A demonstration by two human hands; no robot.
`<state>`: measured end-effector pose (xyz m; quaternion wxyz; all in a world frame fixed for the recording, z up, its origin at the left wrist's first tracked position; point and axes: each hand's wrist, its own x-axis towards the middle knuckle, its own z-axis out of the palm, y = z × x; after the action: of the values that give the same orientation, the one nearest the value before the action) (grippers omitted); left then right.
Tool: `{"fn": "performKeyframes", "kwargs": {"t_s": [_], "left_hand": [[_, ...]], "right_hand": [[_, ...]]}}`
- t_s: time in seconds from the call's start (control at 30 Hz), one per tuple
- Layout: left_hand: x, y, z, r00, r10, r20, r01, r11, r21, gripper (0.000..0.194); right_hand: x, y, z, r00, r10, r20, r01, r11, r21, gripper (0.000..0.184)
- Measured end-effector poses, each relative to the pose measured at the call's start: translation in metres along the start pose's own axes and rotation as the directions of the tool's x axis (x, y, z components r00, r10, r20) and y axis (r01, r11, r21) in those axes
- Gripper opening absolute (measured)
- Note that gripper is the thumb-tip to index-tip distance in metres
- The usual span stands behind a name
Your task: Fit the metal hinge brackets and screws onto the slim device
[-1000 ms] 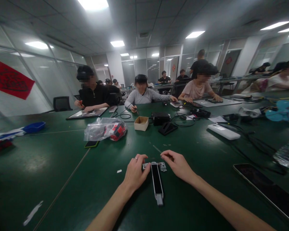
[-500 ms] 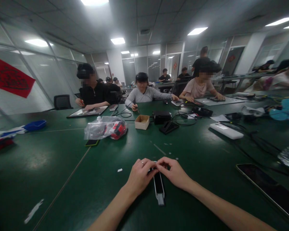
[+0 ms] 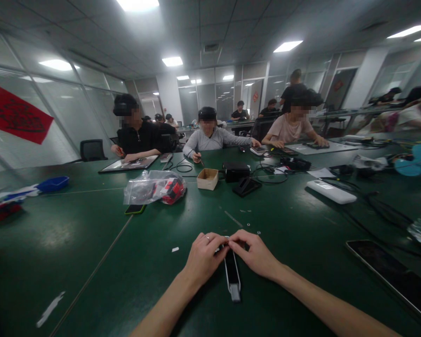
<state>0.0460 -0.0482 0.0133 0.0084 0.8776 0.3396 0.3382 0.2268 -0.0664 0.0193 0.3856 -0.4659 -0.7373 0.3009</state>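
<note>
A slim, long device with a black face and a white rim (image 3: 232,270) lies on the green table, its length pointing away from me. A grey block (image 3: 235,293) sits at its near end. Over the far end, my left hand (image 3: 204,257) is closed in a pinch, with a ring on one finger. My right hand (image 3: 255,252) pinches at the same spot from the other side, thumb and forefinger together. The fingertips of both hands meet there and cover that end. Whatever is between them is hidden or too small to name.
Ahead are a small open box (image 3: 207,179), a clear bag with red items (image 3: 156,187) and a black stand (image 3: 247,186). A large phone (image 3: 389,276) lies at right, near a white power bank (image 3: 331,191) and cables. Co-workers sit across the table.
Both hands stay at the device's far end with almost no visible movement. The whole view has shifted very slightly.
</note>
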Motion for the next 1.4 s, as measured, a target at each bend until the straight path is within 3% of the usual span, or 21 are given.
{"fn": "performKeyframes", "kwargs": {"t_s": [0.1,0.23,0.33,0.6,1.03,1.4], "left_hand": [[0.0,-0.008,-0.002,0.999,-0.041,0.028,0.04,0.999,0.03,0.014],[0.002,-0.026,-0.008,0.973,-0.219,0.068,0.211,0.972,0.1,0.013],[0.002,-0.036,-0.011,0.949,-0.284,0.135,0.281,0.959,0.038,0.012],[0.003,-0.031,-0.01,0.924,-0.289,0.251,0.331,0.932,-0.147,0.011],[0.005,-0.025,-0.011,0.895,-0.344,0.283,0.403,0.896,-0.188,0.016],[0.007,-0.022,-0.01,0.905,-0.335,0.261,0.384,0.907,-0.17,0.017]], "right_hand": [[0.001,-0.003,-0.005,1.0,-0.017,-0.005,0.017,0.998,-0.064,0.024],[0.003,-0.001,-0.016,0.997,-0.075,-0.008,0.071,0.97,-0.232,0.026],[0.005,0.007,-0.025,0.997,-0.078,0.005,0.076,0.942,-0.328,0.026],[0.008,0.019,-0.032,0.996,0.011,0.085,0.029,0.891,-0.453,0.022],[0.007,0.018,-0.027,0.993,-0.015,0.114,0.061,0.909,-0.413,0.021],[0.007,0.018,-0.028,0.991,-0.037,0.127,0.091,0.886,-0.454,0.019]]}}
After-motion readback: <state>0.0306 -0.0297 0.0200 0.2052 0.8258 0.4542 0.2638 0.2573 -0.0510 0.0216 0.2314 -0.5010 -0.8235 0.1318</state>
